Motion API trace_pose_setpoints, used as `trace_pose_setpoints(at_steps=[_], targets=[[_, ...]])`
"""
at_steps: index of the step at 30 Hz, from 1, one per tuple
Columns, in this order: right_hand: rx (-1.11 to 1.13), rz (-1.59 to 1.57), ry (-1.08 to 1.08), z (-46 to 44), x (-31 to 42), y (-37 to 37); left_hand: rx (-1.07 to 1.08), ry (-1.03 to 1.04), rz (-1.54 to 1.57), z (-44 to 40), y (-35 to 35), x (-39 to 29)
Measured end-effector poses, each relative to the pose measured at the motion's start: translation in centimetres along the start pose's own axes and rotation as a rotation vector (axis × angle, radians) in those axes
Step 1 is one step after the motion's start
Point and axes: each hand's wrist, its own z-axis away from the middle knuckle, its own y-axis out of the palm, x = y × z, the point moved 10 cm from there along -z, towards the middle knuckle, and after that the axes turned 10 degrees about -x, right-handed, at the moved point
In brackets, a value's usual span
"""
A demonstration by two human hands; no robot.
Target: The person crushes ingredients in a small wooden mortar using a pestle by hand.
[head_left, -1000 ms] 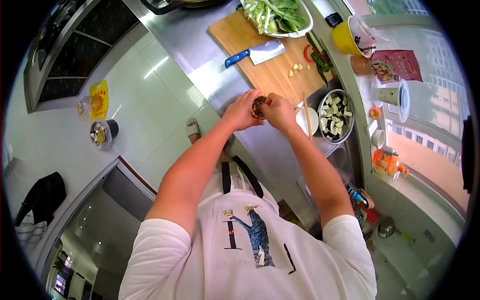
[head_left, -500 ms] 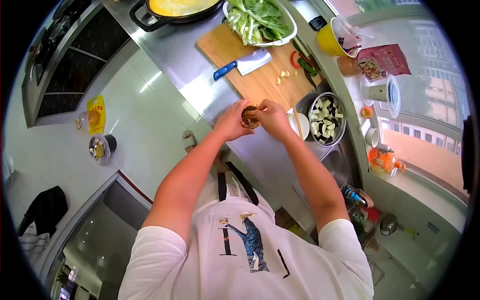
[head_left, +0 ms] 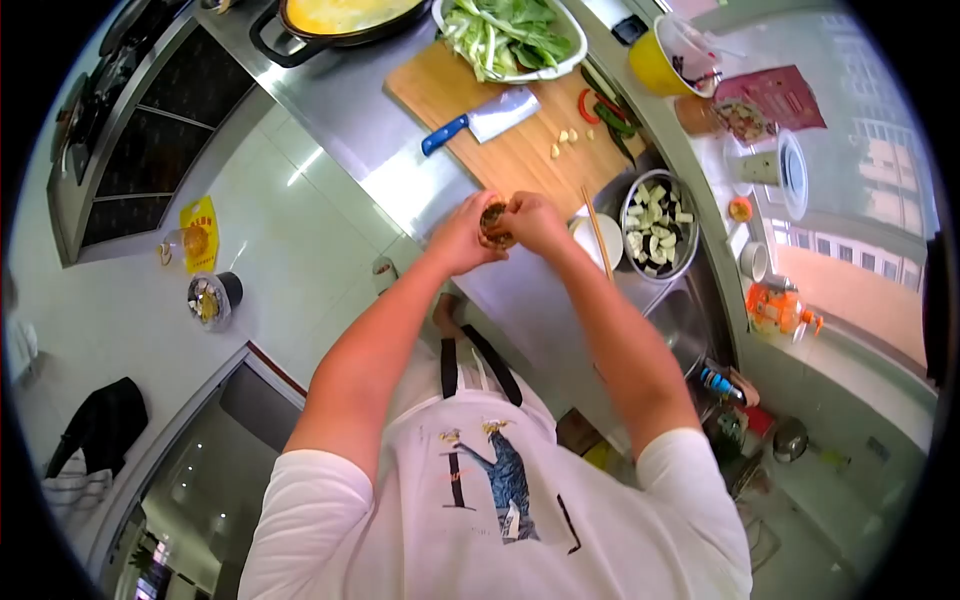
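My left hand (head_left: 462, 238) is wrapped round a small round container with dark brown contents (head_left: 493, 222), held over the counter's front edge. The fingers of my right hand (head_left: 532, 224) are pinched together at the container's opening; what they grip, if anything, is hidden. Behind my hands lies a wooden cutting board (head_left: 510, 160) with a blue-handled cleaver (head_left: 503, 114), garlic cloves (head_left: 566, 136), and red and green peppers (head_left: 612, 118) on it. A white dish (head_left: 586, 240) with chopsticks (head_left: 598, 235) across it is right of my right hand, beside a metal bowl of cut eggplant (head_left: 657, 225).
A white basket of leafy greens (head_left: 510, 40) stands at the board's back. A black pan (head_left: 345, 36) with yellow contents is at the back left. The sink (head_left: 680, 325) lies right of my right forearm. Cups and an orange-topped bottle (head_left: 778, 309) line the windowsill.
The view has shifted, bringing more of the pan into sight. My left hand keeps its hold on the container, and my right fingers remain at its opening with small changes in pose.
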Motion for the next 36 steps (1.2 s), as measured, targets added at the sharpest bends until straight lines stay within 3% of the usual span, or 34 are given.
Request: trace_pose_setpoints(at_steps=[3, 5, 6, 11, 13, 14, 15, 21, 23, 24, 27, 31, 32, 33, 34, 36], targets=[[0.061, 0.079, -0.021, 0.1, 1.1, -1.3, 0.026, -0.018, -0.043, 0.1, 0.1, -0.2], [0.096, -0.045, 0.142, 1.3, 0.2, -0.9, 0.067, -0.038, -0.041, 1.1, 0.0, -0.9], [-0.055, 0.01, 0.02, 1.0, -1.2, 0.8, 0.069, -0.034, -0.032, 1.0, 0.2, -0.8], [0.074, 0.059, -0.015, -0.2, 0.1, -0.9, 0.054, -0.004, -0.029, 1.0, 0.6, -0.6], [0.066, -0.087, 0.11, 0.4, -0.1, -1.5, 0.066, -0.038, -0.03, 1.1, 0.3, -0.3], [0.054, 0.013, 0.121, 1.1, -0.2, -0.1, 0.061, -0.071, -0.017, 1.1, 0.2, 0.0], [-0.062, -0.043, 0.062, 1.2, -1.2, 0.7, 0.066, -0.089, -0.007, 1.1, 0.4, 0.0], [0.066, -0.068, 0.063, 0.8, -1.1, 0.1, 0.048, -0.041, 0.01, 0.6, 0.5, 0.2], [-0.085, 0.016, -0.03, 1.5, -1.0, 1.0, 0.013, 0.018, -0.04, 0.9, 0.3, -0.2], [-0.129, -0.013, -0.011, 1.6, -0.6, 0.8, 0.045, -0.052, -0.036, 1.1, 0.2, -0.3], [0.018, 0.053, 0.003, 1.8, 0.6, -0.3, 0.048, -0.025, -0.032, 0.9, 0.4, -0.1], [-0.015, 0.073, -0.02, 1.6, 1.0, -2.6, 0.056, -0.016, -0.045, 1.1, 0.0, -0.5], [-0.06, 0.223, -0.177, 2.4, 1.6, -1.6, 0.063, -0.046, -0.03, 1.0, 0.0, -0.4], [-0.062, 0.155, -0.072, 2.6, 0.5, -0.5, 0.075, -0.068, -0.012, 1.0, 0.1, -0.7], [-0.083, 0.192, -0.11, 2.3, 0.4, 0.0, 0.039, 0.023, -0.016, 0.7, 0.2, -0.7], [-0.092, 0.209, -0.187, 1.7, 1.5, 0.1, 0.02, 0.011, -0.041, 0.3, 0.3, 0.4]])
